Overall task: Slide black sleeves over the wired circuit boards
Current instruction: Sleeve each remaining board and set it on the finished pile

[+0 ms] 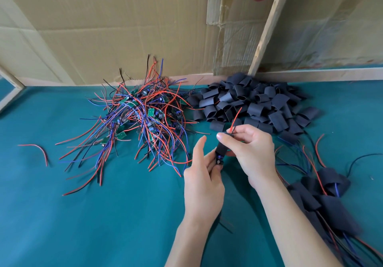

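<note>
Item in work — one flat black tubular sleeve (221, 147), held above the teal cloth surface (103, 215) between both hands. Left hand (204, 180) grips the small wired circuit board (219, 160) at the sleeve's lower mouth; right hand (251, 152) pinches the sleeve's top, red wire (236, 117) protruding — apparently drawing board inward.

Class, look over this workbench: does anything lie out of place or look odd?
One loose red wire lies alone on the green cloth, far left of the tangled board pile, with no board attached. Nothing else stands out.
</note>
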`<state>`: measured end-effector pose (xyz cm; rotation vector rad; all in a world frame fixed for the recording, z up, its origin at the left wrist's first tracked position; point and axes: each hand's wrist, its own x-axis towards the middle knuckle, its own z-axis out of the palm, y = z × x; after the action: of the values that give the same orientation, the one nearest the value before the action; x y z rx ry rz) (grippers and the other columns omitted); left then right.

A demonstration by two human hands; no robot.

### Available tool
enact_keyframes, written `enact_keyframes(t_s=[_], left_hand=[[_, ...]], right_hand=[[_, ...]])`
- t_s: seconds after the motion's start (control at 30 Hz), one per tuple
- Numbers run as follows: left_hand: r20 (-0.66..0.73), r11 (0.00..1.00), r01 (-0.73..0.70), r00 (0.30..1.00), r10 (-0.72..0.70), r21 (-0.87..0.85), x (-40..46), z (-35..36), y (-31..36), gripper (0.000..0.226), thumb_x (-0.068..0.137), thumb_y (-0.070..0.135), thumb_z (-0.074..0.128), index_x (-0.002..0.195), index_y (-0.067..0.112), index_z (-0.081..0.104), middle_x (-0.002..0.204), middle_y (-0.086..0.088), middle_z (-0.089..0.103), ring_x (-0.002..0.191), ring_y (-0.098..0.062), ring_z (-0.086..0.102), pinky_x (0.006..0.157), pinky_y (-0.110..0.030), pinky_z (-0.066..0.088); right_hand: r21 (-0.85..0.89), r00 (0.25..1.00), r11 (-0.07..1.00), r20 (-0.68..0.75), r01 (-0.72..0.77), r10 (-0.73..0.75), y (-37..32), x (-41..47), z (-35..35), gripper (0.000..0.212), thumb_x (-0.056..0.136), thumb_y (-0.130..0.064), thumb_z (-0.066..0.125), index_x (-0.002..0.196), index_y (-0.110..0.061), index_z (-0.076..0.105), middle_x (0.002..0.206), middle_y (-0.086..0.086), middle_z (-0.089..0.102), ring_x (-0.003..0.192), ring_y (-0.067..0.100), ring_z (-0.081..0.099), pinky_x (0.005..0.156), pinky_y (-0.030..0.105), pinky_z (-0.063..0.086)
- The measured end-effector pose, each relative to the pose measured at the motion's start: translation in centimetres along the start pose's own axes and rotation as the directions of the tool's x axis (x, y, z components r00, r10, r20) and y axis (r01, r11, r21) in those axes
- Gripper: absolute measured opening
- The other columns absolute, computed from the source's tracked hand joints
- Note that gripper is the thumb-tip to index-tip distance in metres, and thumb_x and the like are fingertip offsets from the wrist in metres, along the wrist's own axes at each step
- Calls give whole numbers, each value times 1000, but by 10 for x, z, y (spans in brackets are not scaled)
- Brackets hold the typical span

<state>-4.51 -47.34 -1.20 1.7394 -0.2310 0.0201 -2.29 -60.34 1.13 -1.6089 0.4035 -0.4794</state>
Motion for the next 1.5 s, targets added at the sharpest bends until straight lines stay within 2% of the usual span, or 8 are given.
enact_keyframes(t_s=[0.23,0.4,0.57,0.77,0.93,1.2,1.33,1.5], left_hand=[[-32,1000,19,999,-19,9,0,0,1,68,93,-10,57,148,27,42,105,28,67,103,12,66,86,-1,44],[-31,998,62,998,-62,1,0,1,2,69,94,-8,60,150,27,40,109,18,68,102,12,67,85,-1,44],[-5,998,65,998,-64,27,-3,0,3,72,93,-4,62,150,33,37,122,11,69,98,8,70,79,-1,45],[-33,996,89,995,-89,2,-2,1,5,65,92,-3,65,146,28,46,101,21,70,88,7,71,73,0,45],[-44,995,99,994,-99,3,-1,-1,6,55,90,-4,65,137,24,55,101,6,75,87,5,71,74,-3,48],[-56,994,113,992,-113,-4,-1,-1,7,51,89,-2,67,132,24,57,97,6,76,85,5,71,69,-2,46],[-61,994,105,993,-104,3,-2,0,7,50,89,-2,68,131,24,58,98,6,75,86,5,71,70,-2,47],[-58,994,111,992,-110,7,-2,-1,8,50,89,-1,68,130,26,57,94,7,74,81,4,72,67,-3,46]], right_hand=[[9,996,999,-79,32,-31,3,3,-3,14,78,-21,88,82,-22,75,74,0,77,68,23,73,67,41,65],[3,1000,1000,-1,21,-21,2,2,-4,15,77,-19,89,83,-18,75,73,1,77,69,21,75,61,28,61],[-23,999,999,-17,37,-37,1,2,-6,14,78,-18,88,82,-17,74,72,4,77,72,33,74,69,42,65],[-22,998,1000,66,14,-12,-3,0,-7,14,78,-20,88,83,-17,75,72,5,75,71,29,72,59,34,62],[-34,997,999,79,27,-25,-4,1,-12,16,78,-21,89,85,-17,75,72,5,75,68,28,72,56,30,59],[-129,995,987,50,96,-90,-2,-1,-12,15,77,-22,89,82,-22,74,70,-2,75,65,26,71,55,35,63],[-190,992,974,49,126,-119,-2,-2,-8,16,77,-25,88,82,-25,73,70,-9,75,54,12,68,52,31,62],[-145,991,982,78,117,-106,-3,-2,-14,15,77,-24,88,81,-25,74,73,-4,76,65,26,70,52,29,59]])
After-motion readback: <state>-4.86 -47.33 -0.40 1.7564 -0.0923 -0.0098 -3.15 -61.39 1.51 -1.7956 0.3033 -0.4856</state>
